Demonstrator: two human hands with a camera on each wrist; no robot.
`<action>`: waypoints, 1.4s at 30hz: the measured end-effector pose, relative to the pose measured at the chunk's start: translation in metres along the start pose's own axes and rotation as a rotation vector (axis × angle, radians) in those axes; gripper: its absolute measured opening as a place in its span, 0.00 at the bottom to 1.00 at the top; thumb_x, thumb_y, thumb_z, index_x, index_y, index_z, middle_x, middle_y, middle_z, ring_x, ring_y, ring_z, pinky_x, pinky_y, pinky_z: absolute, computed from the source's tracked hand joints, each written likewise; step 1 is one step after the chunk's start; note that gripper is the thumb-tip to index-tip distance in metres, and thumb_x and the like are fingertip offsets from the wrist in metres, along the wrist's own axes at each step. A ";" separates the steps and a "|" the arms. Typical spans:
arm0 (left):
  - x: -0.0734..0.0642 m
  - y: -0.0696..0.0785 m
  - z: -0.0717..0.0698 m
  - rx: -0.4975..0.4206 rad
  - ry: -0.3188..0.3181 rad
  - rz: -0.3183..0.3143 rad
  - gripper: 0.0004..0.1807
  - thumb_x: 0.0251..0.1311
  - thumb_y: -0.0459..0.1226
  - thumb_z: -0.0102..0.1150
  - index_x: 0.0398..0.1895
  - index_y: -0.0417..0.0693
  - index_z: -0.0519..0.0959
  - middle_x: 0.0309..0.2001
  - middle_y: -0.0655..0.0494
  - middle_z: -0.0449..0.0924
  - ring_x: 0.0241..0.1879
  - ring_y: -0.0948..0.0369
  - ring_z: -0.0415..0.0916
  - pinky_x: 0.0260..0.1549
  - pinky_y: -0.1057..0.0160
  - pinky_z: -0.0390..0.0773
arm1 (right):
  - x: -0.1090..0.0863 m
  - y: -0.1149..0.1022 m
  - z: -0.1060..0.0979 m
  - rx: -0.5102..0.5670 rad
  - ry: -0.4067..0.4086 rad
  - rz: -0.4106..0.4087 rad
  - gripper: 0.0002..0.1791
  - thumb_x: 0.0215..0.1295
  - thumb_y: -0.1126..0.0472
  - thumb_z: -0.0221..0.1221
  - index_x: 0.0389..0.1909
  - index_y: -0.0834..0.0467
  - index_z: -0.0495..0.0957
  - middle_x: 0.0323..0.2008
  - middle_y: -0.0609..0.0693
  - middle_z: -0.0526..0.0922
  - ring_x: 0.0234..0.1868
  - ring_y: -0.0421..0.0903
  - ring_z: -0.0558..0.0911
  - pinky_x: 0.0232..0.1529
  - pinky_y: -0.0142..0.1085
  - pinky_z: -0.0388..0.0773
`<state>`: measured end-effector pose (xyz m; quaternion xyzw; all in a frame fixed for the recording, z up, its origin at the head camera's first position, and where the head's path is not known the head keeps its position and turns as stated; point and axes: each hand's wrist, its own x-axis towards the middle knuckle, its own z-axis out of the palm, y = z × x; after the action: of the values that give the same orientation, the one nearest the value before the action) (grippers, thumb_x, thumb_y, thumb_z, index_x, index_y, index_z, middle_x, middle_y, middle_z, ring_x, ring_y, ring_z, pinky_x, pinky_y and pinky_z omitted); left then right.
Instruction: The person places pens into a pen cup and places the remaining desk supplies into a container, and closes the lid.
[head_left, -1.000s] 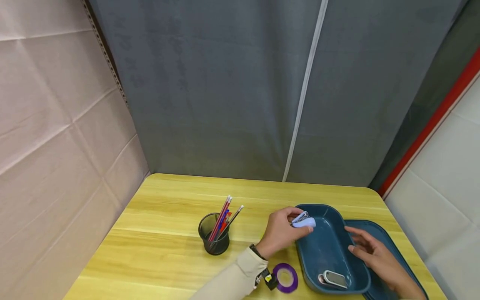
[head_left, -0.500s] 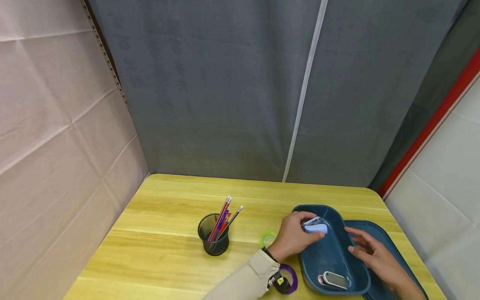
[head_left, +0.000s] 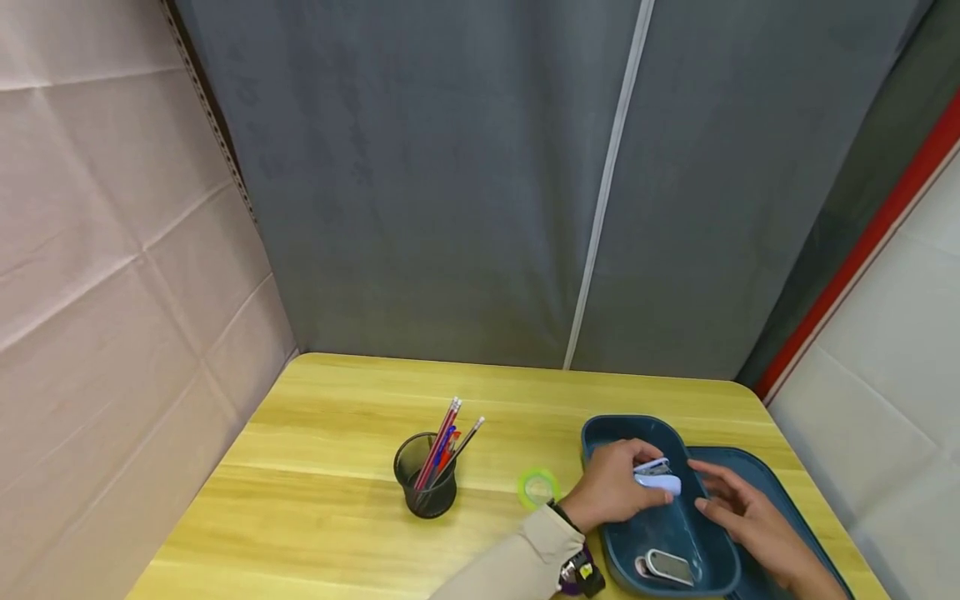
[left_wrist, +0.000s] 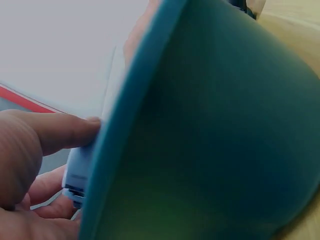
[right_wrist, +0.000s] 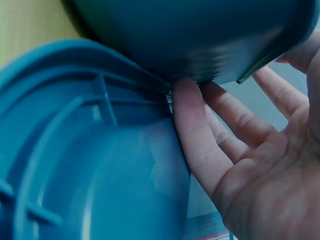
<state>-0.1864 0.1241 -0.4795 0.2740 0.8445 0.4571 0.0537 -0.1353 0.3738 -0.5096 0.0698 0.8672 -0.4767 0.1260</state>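
Observation:
My left hand (head_left: pixel 617 483) pinches a light-blue stapler (head_left: pixel 658 480) between thumb and fingers, over the inside of a deep blue box (head_left: pixel 678 543). In the left wrist view the box's wall (left_wrist: pixel 215 125) hides part of the stapler (left_wrist: pixel 79 170). At the box's right side is my right hand (head_left: pixel 757 521), its fingers loosely extended and the fingertips right at the rim. The right wrist view shows the right hand (right_wrist: pixel 250 145) between the box's outer wall (right_wrist: pixel 200 40) and a blue lid (right_wrist: pixel 135 165). A small silver, rounded item (head_left: pixel 669 567) lies in the near end of the box.
Left of the box, a black mesh cup (head_left: pixel 426 479) holds several pencils and pens (head_left: pixel 446 450). A green tape roll (head_left: pixel 538 489) lies beside the left wrist, and a purple tape roll (head_left: pixel 572 588) is mostly hidden under it. The lid (head_left: pixel 750 467) sits under and right of the box.
My left hand has carried the stapler rightward and nearer, from the box's left rim to over its middle. The green tape roll has come into sight. My right hand stays at the rim.

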 end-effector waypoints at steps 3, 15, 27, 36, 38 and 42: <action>0.003 0.000 0.006 0.058 -0.006 0.024 0.26 0.55 0.45 0.82 0.57 0.57 0.85 0.47 0.70 0.86 0.40 0.78 0.76 0.39 0.80 0.74 | -0.001 0.001 0.000 0.001 -0.002 0.002 0.40 0.80 0.46 0.58 0.84 0.54 0.54 0.71 0.70 0.69 0.52 0.51 0.78 0.39 0.42 0.80; 0.013 0.002 0.018 0.281 -0.064 0.051 0.25 0.52 0.50 0.83 0.53 0.59 0.86 0.43 0.73 0.87 0.36 0.80 0.74 0.36 0.82 0.69 | -0.003 0.001 0.003 0.017 0.006 -0.013 0.40 0.80 0.48 0.59 0.84 0.54 0.54 0.70 0.68 0.72 0.49 0.48 0.78 0.37 0.41 0.79; 0.012 0.002 0.021 0.290 -0.075 0.052 0.24 0.54 0.49 0.82 0.54 0.61 0.86 0.43 0.73 0.87 0.37 0.80 0.75 0.36 0.82 0.69 | -0.002 0.000 0.003 0.009 0.007 -0.006 0.40 0.80 0.47 0.59 0.84 0.54 0.54 0.70 0.69 0.72 0.51 0.50 0.78 0.38 0.41 0.79; 0.010 0.003 0.016 0.092 -0.075 -0.012 0.20 0.61 0.43 0.78 0.56 0.56 0.86 0.46 0.66 0.89 0.43 0.77 0.81 0.41 0.78 0.78 | 0.000 0.001 0.001 0.008 -0.001 0.002 0.40 0.80 0.46 0.58 0.84 0.54 0.53 0.73 0.73 0.67 0.56 0.53 0.78 0.42 0.43 0.81; 0.010 0.003 0.016 0.059 -0.076 -0.020 0.20 0.61 0.43 0.77 0.56 0.55 0.86 0.46 0.65 0.89 0.43 0.76 0.81 0.41 0.78 0.78 | 0.000 0.001 0.001 0.008 -0.004 0.002 0.40 0.80 0.46 0.58 0.84 0.54 0.53 0.73 0.73 0.66 0.56 0.54 0.78 0.41 0.43 0.80; 0.009 0.002 0.014 0.000 -0.073 -0.019 0.20 0.62 0.43 0.77 0.56 0.55 0.86 0.47 0.65 0.89 0.43 0.76 0.82 0.41 0.77 0.79 | 0.000 0.000 0.000 0.004 -0.008 0.009 0.40 0.80 0.46 0.58 0.84 0.54 0.53 0.74 0.74 0.64 0.59 0.55 0.78 0.42 0.43 0.80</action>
<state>-0.1881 0.1403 -0.4845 0.2825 0.8446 0.4461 0.0889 -0.1348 0.3740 -0.5099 0.0720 0.8654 -0.4782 0.1314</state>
